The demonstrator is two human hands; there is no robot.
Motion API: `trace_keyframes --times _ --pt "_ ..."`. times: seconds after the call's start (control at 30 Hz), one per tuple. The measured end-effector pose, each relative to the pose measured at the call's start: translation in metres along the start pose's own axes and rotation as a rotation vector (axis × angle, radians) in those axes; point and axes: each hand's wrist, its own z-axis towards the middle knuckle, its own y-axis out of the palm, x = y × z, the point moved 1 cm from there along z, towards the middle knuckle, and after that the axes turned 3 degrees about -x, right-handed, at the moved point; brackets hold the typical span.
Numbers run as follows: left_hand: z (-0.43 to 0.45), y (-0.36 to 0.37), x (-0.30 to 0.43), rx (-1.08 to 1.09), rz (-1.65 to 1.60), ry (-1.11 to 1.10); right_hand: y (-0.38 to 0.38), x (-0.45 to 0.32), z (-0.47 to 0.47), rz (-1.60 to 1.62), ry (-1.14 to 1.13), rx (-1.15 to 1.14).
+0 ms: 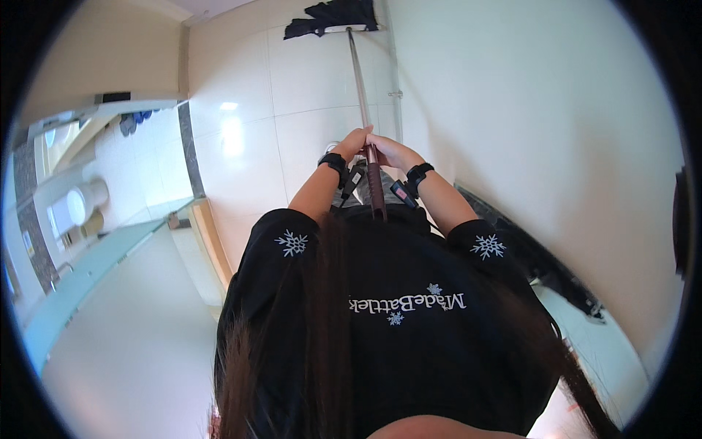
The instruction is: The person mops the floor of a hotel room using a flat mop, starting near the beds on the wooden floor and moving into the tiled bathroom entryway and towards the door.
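A flat mop reaches away from my body across the glossy tiled floor (230, 175). Its metal pole (358, 82) ends in a dark brown grip (375, 189) that points back at my waist. At the far end a black cloth (343, 13) hangs around a pale mop head (348, 28) and rests on the floor. My left hand (354, 141) is wrapped around the pole from the left side. My right hand (390, 150) closes on it from the right, touching the left hand. Both wrists wear black straps with small dark devices hanging near them.
On the right a pale wall (526, 110) rises beside the mop, with a small metal fitting (395, 94) low by its edge. To the left, a dark threshold strip (191, 148) borders a bathroom with a white toilet (85, 203) and slippers (128, 124). A frosted glass panel (137, 307) stands nearer.
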Motion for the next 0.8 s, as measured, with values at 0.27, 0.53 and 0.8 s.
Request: trace_keyframes --times 0.27,0.53,0.8 --pt "-0.049 0.015 0.023 -0.129 -0.416 0.141 -0.041 -0.076 0.039 -0.619 0.226 0.012" --pt "-0.06 0.046 0.019 0.116 -0.376 0.323 -0.046 -0.093 0.108 -0.5 -0.135 0.306" --pt "-0.083 0.051 -0.002 0.202 -0.176 0.226 -0.023 -0.08 0.104 -0.912 0.113 0.272"
